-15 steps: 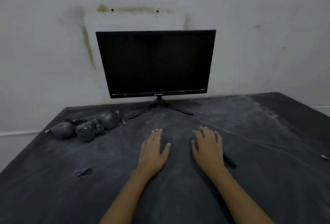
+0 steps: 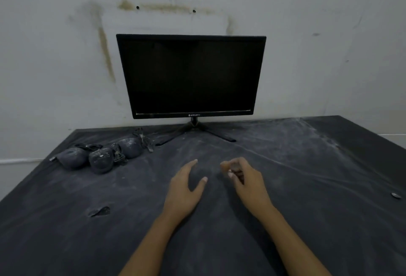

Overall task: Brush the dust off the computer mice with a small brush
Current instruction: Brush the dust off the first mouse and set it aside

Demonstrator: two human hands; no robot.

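Three dusty dark computer mice lie in a row at the table's back left: one (image 2: 73,158), a second (image 2: 101,161) and a third (image 2: 130,147), with their cables tangled among them. My right hand (image 2: 246,179) hovers at the table's middle with fingers curled around a small dark brush (image 2: 240,176), of which only a bit of handle shows between the fingers. Just to its left, my left hand (image 2: 186,187) is relaxed, thumb spread, holding nothing. Both hands are well to the right of the mice.
A black monitor (image 2: 191,75) on a tripod foot stands at the back against the stained wall. The dusty black table cover (image 2: 307,187) has a tear (image 2: 100,211) at front left. A small grey object (image 2: 396,195) lies near the right edge.
My right hand was flat on the table over a dark stick; it has lifted and curled its fingers round it. The stick no longer lies on the cloth. My left hand tilted slightly.
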